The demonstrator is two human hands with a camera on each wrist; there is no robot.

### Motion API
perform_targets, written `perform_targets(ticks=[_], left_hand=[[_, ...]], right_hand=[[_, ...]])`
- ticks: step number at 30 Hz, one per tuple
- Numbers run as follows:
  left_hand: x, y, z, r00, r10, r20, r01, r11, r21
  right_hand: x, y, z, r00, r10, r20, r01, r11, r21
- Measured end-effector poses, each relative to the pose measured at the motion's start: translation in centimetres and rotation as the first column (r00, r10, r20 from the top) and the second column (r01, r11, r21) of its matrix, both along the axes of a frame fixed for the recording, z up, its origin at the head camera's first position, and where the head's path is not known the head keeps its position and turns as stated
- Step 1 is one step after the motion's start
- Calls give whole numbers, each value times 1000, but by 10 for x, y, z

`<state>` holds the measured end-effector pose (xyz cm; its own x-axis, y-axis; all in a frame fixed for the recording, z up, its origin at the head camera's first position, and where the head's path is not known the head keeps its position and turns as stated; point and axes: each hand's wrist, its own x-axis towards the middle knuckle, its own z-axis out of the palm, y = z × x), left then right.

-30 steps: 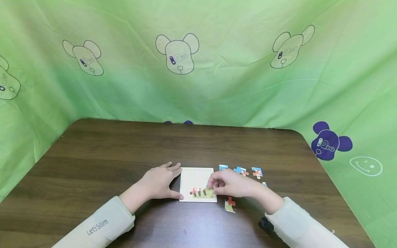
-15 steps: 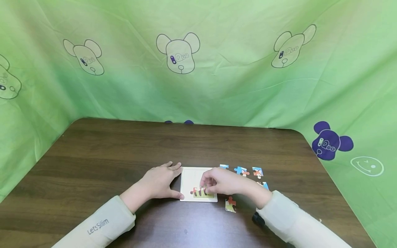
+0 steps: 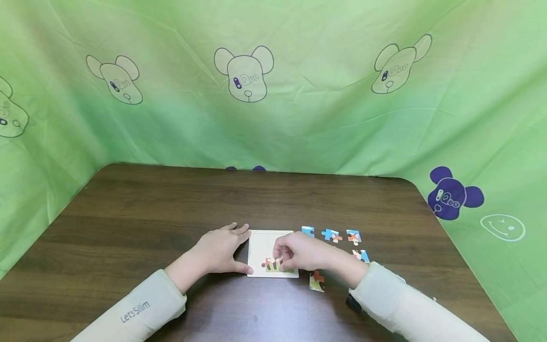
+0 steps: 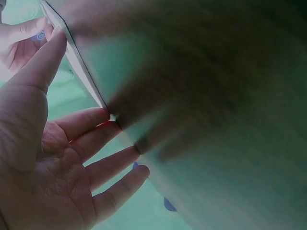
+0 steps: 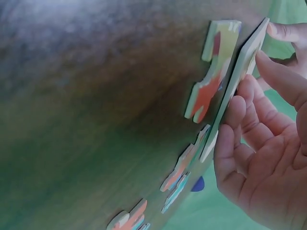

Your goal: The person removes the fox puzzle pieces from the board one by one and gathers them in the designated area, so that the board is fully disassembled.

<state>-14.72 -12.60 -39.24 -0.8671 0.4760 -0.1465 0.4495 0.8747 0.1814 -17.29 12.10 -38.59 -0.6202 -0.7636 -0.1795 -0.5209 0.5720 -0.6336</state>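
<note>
A pale square puzzle board (image 3: 260, 244) lies flat near the table's front middle. Striped yellow-green and red puzzle pieces (image 3: 270, 265) lie along its lower edge. My left hand (image 3: 222, 249) spreads along the board's left side, thumb at the lower corner and straight fingers near the upper one; the left wrist view shows this palm (image 4: 57, 163) side-on. Over the board, my right hand (image 3: 301, 251) bends its fingers down, thumb and fingertips at the striped pieces. I cannot tell whether it pinches one. In the right wrist view, its curled fingers (image 5: 235, 112) are right at the board's edge.
Right of the board lies a red and green puzzle piece (image 3: 316, 281). Blue puzzle pieces (image 3: 307, 231), (image 3: 331, 235) and white-orange puzzle pieces (image 3: 353, 236), (image 3: 361, 255) lie farther back. A green cloth (image 3: 273, 128) hangs behind the brown table (image 3: 171, 199).
My right hand has moved left across the board, from its right side to the middle of the striped pieces. The left hand and the board have stayed in place.
</note>
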Motion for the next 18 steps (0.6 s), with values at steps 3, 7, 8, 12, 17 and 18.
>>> perform_targets(ticks=[3, 7, 8, 12, 17, 18], left_hand=[[0, 0, 0, 1000, 0, 0, 0, 1000, 2], [-1, 0, 0, 1000, 3, 2, -3, 1000, -3], [-1, 0, 0, 1000, 3, 1, -3, 1000, -3], [-1, 0, 0, 1000, 2, -4, -2, 1000, 1], [-1, 0, -1, 1000, 0, 1, 0, 1000, 10], [0, 0, -1, 1000, 1, 4, -1, 1000, 9]], right_hand=[[1, -2, -1, 1000, -14, -5, 14, 1000, 15], [2, -4, 0, 1000, -23, -21, 24, 999, 38], [2, -5, 0, 999, -25, -24, 26, 999, 44], [3, -6, 2, 999, -30, -37, 33, 998, 61], [4, -7, 3, 999, -28, -47, 31, 998, 63], [4, -6, 3, 998, -29, -47, 32, 998, 62]])
